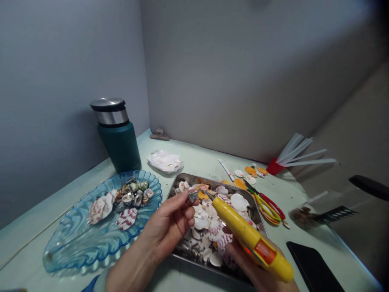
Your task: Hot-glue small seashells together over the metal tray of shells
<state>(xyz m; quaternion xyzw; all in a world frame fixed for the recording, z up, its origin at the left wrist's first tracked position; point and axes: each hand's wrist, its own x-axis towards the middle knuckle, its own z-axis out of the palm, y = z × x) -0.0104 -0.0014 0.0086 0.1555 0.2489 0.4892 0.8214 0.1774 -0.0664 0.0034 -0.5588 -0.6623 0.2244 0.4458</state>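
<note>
Over the metal tray [263, 221] of seashells, my left hand [170, 221] pinches a small grey-green shell [193, 196] between thumb and fingers. My right hand [249, 263] grips a yellow hot glue gun [240, 225] with a red light glowing on it. The gun's nozzle points left, close to the small shell; whether they touch I cannot tell. Below both hands lie many shells [215, 229], white, orange and purple-striped. Part of the right hand is hidden behind the gun.
On the left, a blue scalloped plate [75, 243] bears shells, with a teal bottle [120, 146] behind. Red-and-yellow-handled scissors [269, 207] lie right of the tray. Farther right are a red cup [275, 166] of glue sticks, a clear container [304, 215] and a black phone [313, 265].
</note>
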